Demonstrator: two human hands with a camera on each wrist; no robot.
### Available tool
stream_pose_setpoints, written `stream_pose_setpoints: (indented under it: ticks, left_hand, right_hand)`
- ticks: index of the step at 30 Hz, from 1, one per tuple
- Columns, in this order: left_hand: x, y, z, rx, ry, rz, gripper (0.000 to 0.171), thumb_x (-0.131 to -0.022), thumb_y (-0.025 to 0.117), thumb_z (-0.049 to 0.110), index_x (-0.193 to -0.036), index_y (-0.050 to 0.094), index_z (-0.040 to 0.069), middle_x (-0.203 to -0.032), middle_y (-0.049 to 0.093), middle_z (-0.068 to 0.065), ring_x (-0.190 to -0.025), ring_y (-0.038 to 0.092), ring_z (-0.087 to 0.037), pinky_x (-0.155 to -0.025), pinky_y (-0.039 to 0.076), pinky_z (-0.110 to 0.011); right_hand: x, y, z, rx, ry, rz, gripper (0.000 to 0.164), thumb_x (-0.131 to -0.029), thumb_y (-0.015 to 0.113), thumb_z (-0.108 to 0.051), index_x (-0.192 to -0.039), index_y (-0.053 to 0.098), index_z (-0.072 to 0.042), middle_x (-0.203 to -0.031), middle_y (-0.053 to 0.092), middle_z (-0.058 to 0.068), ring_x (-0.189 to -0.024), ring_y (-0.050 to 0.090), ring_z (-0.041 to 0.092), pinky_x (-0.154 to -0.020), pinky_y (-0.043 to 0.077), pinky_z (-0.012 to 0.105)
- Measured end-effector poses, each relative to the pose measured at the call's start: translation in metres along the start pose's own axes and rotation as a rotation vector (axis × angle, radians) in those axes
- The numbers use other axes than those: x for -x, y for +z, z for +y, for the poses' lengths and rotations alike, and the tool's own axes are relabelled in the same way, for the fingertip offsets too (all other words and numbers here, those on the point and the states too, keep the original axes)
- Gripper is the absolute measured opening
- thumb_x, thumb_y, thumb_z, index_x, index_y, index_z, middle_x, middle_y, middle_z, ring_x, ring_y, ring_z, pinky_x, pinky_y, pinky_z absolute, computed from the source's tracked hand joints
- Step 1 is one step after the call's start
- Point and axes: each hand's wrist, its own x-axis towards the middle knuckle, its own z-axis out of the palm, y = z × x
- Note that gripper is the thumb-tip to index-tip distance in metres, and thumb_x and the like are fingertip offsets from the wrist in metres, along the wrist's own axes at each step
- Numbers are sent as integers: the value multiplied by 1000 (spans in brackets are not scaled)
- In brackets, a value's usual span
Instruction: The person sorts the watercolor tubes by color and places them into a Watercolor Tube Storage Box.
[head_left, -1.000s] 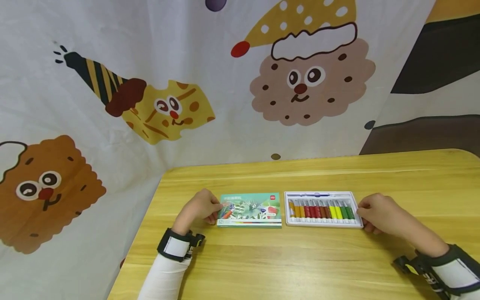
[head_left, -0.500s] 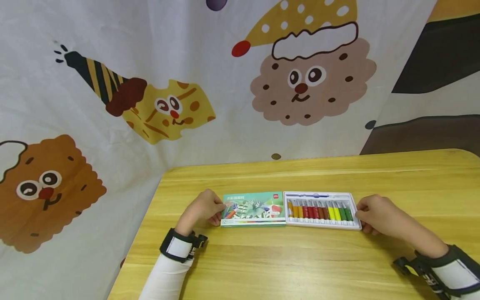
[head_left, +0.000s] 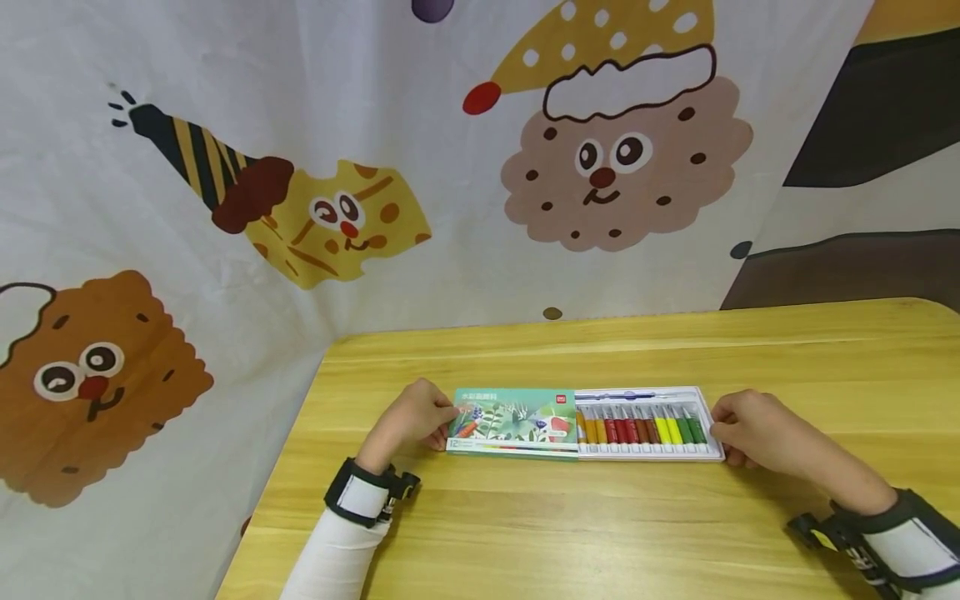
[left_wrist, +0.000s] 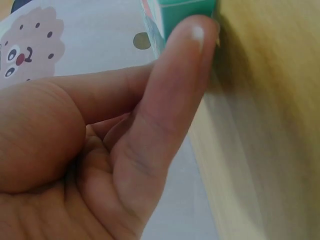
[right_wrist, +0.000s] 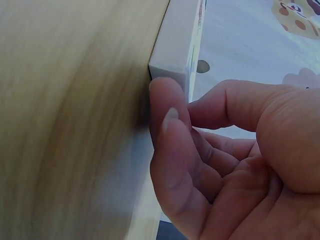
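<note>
A green printed paint box sleeve [head_left: 517, 423] lies on the table, and a white tray of paint tubes [head_left: 648, 452] enters its right end. The tray's left edge is hidden inside the sleeve. My left hand [head_left: 412, 417] pinches the sleeve's left end; in the left wrist view a finger lies against the green box end [left_wrist: 187, 12]. At the other side my right hand [head_left: 765, 429] pinches the tray's right end, and the right wrist view shows the white tray corner [right_wrist: 172, 60] at the fingertips. Several colored tubes [head_left: 637, 429] and a thin brush [head_left: 630, 394] lie in the tray.
The wooden table [head_left: 562, 525] extends around the box on all sides. Behind it hangs a white cloth [head_left: 465, 292] printed with cartoon biscuits. Each wrist wears a strapped camera, such as the left strap [head_left: 360, 496].
The left hand has moved the sleeve rightward, closing the gap to the tray; the sleeve now covers the tray's left edge. The right hand has barely moved, keeping hold of the tray.
</note>
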Motion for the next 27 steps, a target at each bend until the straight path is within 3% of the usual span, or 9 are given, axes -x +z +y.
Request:
stream_pose_setpoints:
  ticks: [7,27]
  left_hand:
    - [-2,3,0,-24,19,19,26,-105,63,10,-83,77,3,-64,67,-11,-52,69,-24,-52,58,-34]
    - [3,17,14,-13,99,-14,30,-105,64,10,-78,74,3,-63,67,-11,-51,67,-25,-51,57,-36]
  right_hand:
    - [0,3,-1,-19,6,10,18,-100,61,-4,-108,65,11,-78,63,4,-64,60,17,-53,53,31]
    - [0,9,-6,-16,-28,7,17,-100,60,-3,-109,66,11,-80,64,4,-64,60,17,-53,52,31]
